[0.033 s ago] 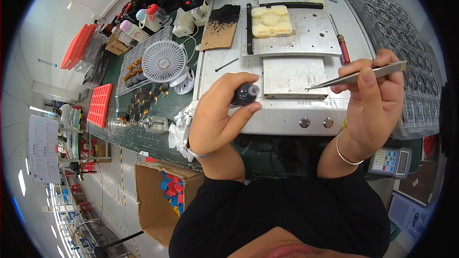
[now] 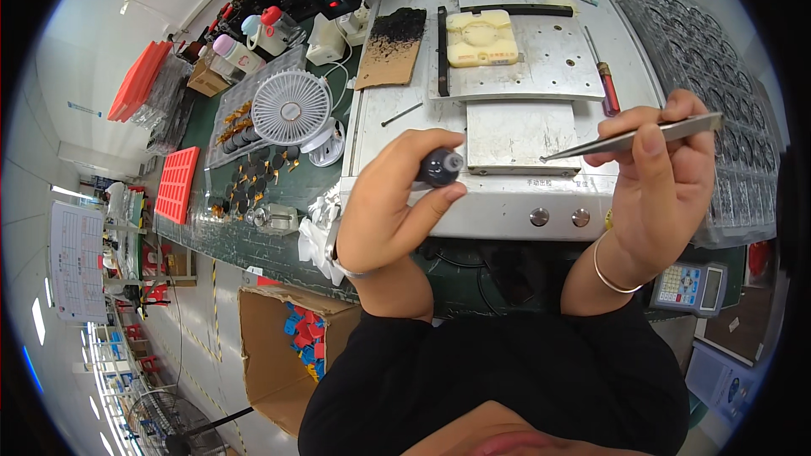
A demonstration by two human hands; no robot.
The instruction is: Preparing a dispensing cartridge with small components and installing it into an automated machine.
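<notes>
My left hand is wrapped round a small dark bottle-like piece with a pale translucent tip. That tip points towards my right hand; the rest of the piece is hidden by my fingers. In my right hand, pinched between thumb and fingers, are metal tweezers. Their points aim left, and a tiny bit shows at the end, too small to name. Both hands are in front of a metal plate on the machine. Behind that plate a cream-coloured fixture block lies between black bars on a raised metal plate.
On the left stand a white fan, black discs with orange tabs and a red slotted tray. A red-handled screwdriver lies on the right, beside stacked clear trays. A cardboard box stands below the bench.
My left hand, with the dark bottle-like piece, has shifted very slightly to the right, and the piece's tip is turned a little. My right hand and the tweezers have hardly moved.
</notes>
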